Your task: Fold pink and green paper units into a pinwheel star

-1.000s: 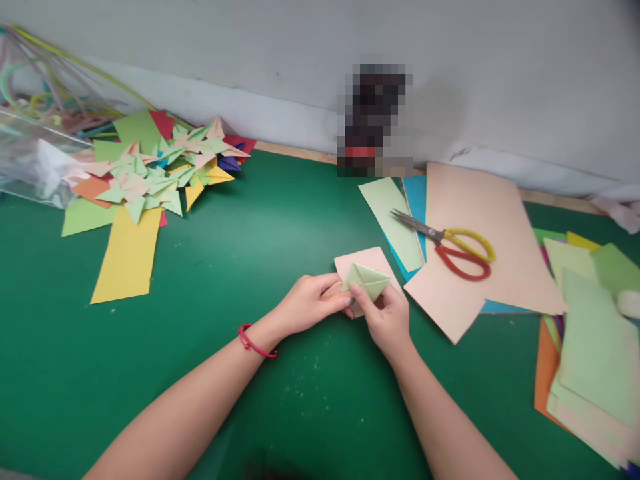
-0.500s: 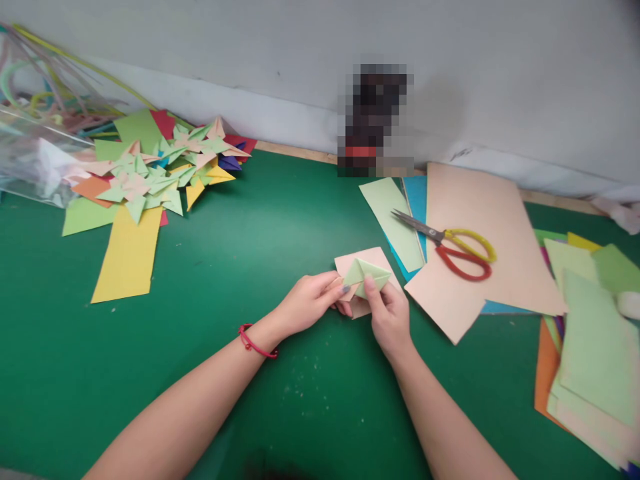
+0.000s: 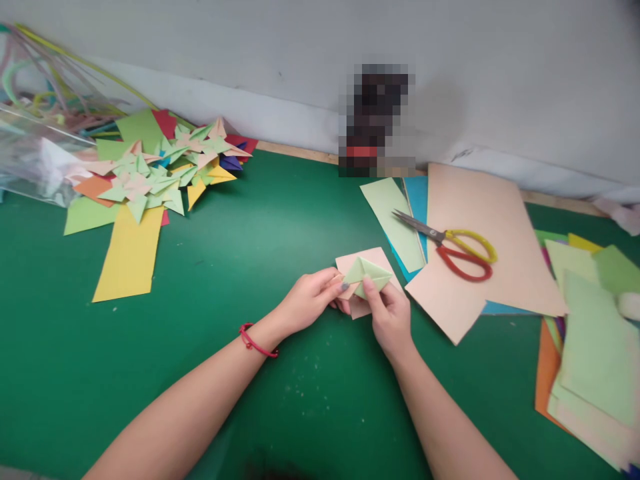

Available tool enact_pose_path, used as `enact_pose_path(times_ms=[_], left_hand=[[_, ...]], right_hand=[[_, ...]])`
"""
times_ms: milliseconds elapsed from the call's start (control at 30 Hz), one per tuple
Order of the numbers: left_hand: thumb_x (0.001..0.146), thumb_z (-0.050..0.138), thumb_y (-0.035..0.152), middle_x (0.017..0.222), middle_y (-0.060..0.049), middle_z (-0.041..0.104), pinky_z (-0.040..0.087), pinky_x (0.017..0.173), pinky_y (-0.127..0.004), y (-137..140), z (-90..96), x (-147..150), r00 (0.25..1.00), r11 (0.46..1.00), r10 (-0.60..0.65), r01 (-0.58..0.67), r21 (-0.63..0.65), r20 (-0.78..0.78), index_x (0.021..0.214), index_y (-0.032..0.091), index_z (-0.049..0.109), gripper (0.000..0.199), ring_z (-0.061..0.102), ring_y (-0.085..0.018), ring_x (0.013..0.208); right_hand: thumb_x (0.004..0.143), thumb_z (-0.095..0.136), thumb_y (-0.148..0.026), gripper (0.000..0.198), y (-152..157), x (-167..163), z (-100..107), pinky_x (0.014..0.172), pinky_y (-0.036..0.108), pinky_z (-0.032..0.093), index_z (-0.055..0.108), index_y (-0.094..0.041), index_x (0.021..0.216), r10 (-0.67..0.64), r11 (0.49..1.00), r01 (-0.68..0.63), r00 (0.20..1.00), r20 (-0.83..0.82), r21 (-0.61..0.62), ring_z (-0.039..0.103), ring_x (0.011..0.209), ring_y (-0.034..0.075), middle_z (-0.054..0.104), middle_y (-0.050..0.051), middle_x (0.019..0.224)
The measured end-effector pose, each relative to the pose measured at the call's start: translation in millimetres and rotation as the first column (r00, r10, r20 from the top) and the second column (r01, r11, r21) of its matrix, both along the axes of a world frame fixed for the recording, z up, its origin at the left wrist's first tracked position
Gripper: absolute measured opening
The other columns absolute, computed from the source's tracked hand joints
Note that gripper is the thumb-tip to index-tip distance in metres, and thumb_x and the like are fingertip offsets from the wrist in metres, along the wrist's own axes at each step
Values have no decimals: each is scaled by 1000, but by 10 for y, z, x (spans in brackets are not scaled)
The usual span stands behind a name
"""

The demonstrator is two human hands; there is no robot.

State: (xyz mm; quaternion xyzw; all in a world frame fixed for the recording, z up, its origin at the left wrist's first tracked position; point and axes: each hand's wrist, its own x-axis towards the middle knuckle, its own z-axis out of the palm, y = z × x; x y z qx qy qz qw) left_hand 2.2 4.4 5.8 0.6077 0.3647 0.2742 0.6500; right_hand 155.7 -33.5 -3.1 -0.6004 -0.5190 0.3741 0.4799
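Note:
In the head view, my left hand pinches the pale pink left part of a small folded paper piece between thumb and fingers. My right hand grips the light green part of the same folded paper, its thumb pressed on top and the other fingers underneath. Creases run across the green face, which has a diamond-like shape. Beneath the hands lies a pale pink paper square, partly covered by them and by the folded piece. Whether the fingers touch this square cannot be made out.
Scissors with yellow and red handles lie on a large pink sheet at right. More coloured sheets lie far right. Folded paper stars and a yellow strip are at left, near a clear bag. Green table.

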Motion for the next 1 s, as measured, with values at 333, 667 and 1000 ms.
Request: enact_pose_path(times_ms=[333,667,1000], left_hand=[[90,39,33,66,1,62,46,65,-24,-2,-13,1,998,999,15,-12,-52,66,82,17,49,20,60,-12,64],[87,46,30,71,0,65,46,69,-24,-1,28,-3,998,999,-2,5,46,-68,86,17,54,16,61,-13,69],[87,44,30,70,0,67,46,69,-24,-14,30,-3,996,998,1,4,67,-84,78,17,51,17,62,-14,68]], right_hand=[[82,53,-31,15,-11,5,-5,64,29,48,60,-18,82,91,995,-89,993,-69,37,60,70,18,64,3,76],[81,53,-32,16,-2,-3,-16,58,27,47,57,-18,74,72,997,-71,997,-26,25,57,63,16,61,2,67],[81,54,-35,19,-5,-7,-8,59,28,47,59,-17,77,77,997,-76,997,-13,15,57,64,17,62,2,68]])
